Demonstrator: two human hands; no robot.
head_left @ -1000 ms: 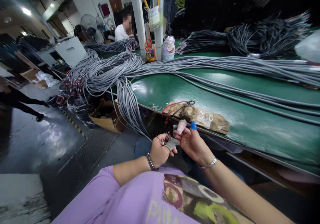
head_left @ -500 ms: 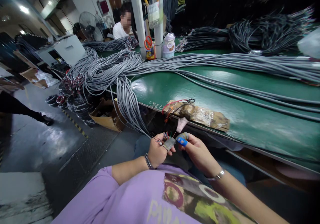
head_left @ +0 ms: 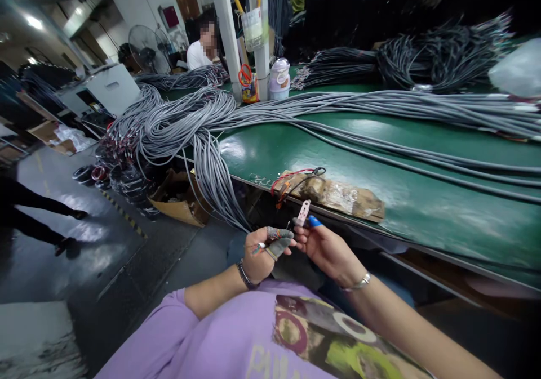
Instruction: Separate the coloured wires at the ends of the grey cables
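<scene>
My left hand (head_left: 258, 258) is closed, with grey covers on its thumb and forefinger, round the end of a grey cable. Thin coloured wires (head_left: 257, 248) poke out beside the fingers. Close by on the right, my right hand (head_left: 323, 249) is closed on a pale pink flat tool (head_left: 303, 213) with slots in it, which points up toward the table edge. A blue cover (head_left: 314, 221) sits on the right thumb. The fingertips of both hands nearly meet, and the wire ends between them are too small to make out.
A worn wooden board (head_left: 338, 195) with red and black leads lies at the edge of the green table (head_left: 262, 152). Grey cable bundles (head_left: 186, 111) run across it and hang over the edge. A cardboard box (head_left: 180, 199) stands below; a person (head_left: 200, 49) sits beyond.
The left fingers have turned, and the wires that fanned upward now show lower, beside the hand. My right hand has opened out slightly and the pink tool is turned. A passer-by's legs have moved into view.
</scene>
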